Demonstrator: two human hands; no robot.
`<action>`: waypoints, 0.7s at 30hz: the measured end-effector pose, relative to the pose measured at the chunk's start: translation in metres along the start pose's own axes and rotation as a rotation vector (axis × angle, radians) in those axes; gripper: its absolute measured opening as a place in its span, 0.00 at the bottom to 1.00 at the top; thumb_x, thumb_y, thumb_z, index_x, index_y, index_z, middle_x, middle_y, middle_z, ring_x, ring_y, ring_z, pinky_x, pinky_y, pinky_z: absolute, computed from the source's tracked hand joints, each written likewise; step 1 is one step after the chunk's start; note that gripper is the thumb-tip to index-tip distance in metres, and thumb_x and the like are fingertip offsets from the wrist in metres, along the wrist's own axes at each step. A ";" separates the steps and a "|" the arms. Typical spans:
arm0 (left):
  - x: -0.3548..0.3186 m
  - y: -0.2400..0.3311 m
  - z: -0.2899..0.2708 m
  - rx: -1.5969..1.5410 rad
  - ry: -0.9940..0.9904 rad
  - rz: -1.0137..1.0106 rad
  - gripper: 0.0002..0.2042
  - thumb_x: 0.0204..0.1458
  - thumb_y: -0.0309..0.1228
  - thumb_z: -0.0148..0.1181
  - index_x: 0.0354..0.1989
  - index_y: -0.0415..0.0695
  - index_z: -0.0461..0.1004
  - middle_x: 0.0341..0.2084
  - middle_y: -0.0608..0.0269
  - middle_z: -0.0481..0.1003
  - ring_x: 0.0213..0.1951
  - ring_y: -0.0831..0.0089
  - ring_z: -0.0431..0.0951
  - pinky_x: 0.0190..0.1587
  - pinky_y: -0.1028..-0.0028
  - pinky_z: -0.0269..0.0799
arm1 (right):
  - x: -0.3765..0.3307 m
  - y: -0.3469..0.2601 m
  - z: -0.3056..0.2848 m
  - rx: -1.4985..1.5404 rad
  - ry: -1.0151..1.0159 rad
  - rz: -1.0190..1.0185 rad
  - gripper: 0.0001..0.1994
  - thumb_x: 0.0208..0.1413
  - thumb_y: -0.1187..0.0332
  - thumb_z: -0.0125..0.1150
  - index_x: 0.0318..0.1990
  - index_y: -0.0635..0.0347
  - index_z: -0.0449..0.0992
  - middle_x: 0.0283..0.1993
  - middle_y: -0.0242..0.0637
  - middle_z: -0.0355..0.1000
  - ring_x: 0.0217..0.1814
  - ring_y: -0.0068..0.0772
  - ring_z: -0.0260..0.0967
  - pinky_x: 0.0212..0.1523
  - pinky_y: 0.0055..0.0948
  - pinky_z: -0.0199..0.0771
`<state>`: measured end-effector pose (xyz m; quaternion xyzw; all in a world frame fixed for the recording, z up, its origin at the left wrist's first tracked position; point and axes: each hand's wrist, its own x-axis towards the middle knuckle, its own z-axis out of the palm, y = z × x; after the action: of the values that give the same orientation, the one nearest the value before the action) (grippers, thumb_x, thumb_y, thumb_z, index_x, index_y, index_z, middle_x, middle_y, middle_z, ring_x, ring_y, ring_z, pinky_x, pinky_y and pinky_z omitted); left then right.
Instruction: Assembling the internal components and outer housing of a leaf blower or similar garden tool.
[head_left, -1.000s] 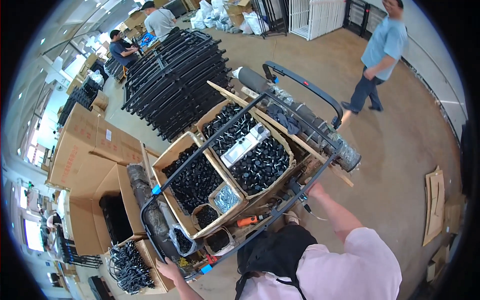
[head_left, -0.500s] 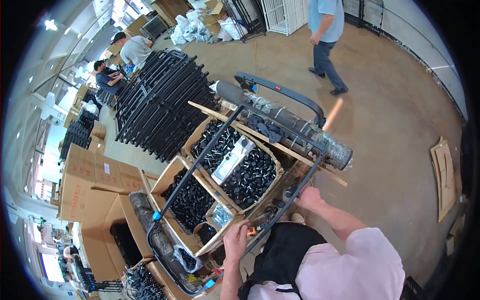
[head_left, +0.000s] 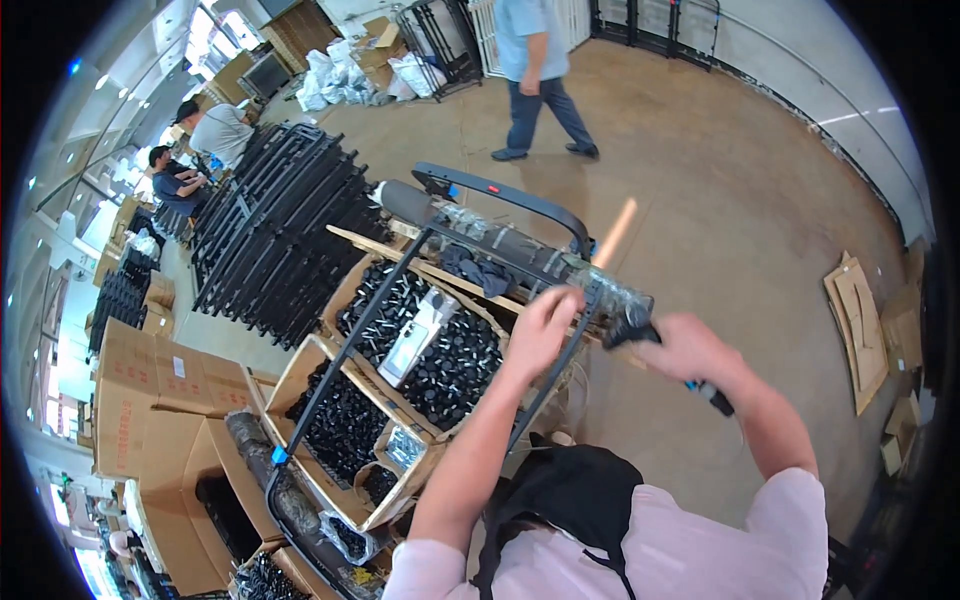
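The right hand (head_left: 690, 348) is gripping a black handheld power tool (head_left: 632, 336), fingers closing around its handle, just beyond the right end of the wrapped roll (head_left: 515, 239); the tool's lower end is projecting below the hand. The left hand (head_left: 548, 325) is hovering near the right corner of the black tubular frame (head_left: 352, 345), fingers curling inward (whether they are touching the bar or pinching a small part, one cannot tell). The frame is lying across the roll and the boxes of black-headed bolts (head_left: 462, 358). The tool is probably combining a rigid shell with noticeable weight, so the handle is offering the best hold, clear of the nose. The frame is appearing stiff, smooth and somewhat slippery; its straight bars, away from the bends, are offering the surest grip.
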<state>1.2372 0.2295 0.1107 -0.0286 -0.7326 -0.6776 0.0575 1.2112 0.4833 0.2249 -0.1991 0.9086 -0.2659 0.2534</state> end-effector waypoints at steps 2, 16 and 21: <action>0.039 0.020 0.019 -0.041 -0.083 0.033 0.19 0.73 0.40 0.52 0.59 0.36 0.77 0.52 0.57 0.81 0.55 0.70 0.79 0.59 0.68 0.73 | 0.014 -0.012 -0.021 -0.045 0.027 0.001 0.20 0.54 0.54 0.61 0.38 0.65 0.82 0.29 0.54 0.79 0.33 0.55 0.81 0.39 0.48 0.80; 0.081 0.014 0.052 -0.382 -0.148 -0.157 0.09 0.68 0.36 0.61 0.47 0.43 0.77 0.38 0.72 0.76 0.41 0.83 0.72 0.47 0.78 0.70 | 0.084 -0.012 -0.016 -0.072 -0.101 0.126 0.17 0.57 0.59 0.57 0.37 0.67 0.80 0.25 0.41 0.79 0.23 0.37 0.79 0.32 0.38 0.81; 0.082 0.013 0.052 -0.404 -0.148 -0.141 0.09 0.69 0.36 0.60 0.47 0.43 0.77 0.38 0.72 0.76 0.42 0.84 0.72 0.47 0.78 0.70 | 0.087 -0.012 -0.017 -0.046 -0.093 0.113 0.18 0.55 0.58 0.56 0.28 0.67 0.80 0.22 0.45 0.78 0.26 0.42 0.80 0.36 0.43 0.80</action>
<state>1.1551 0.2794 0.1299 -0.0379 -0.5845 -0.8089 -0.0510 1.1355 0.4375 0.2139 -0.1653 0.9115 -0.2206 0.3054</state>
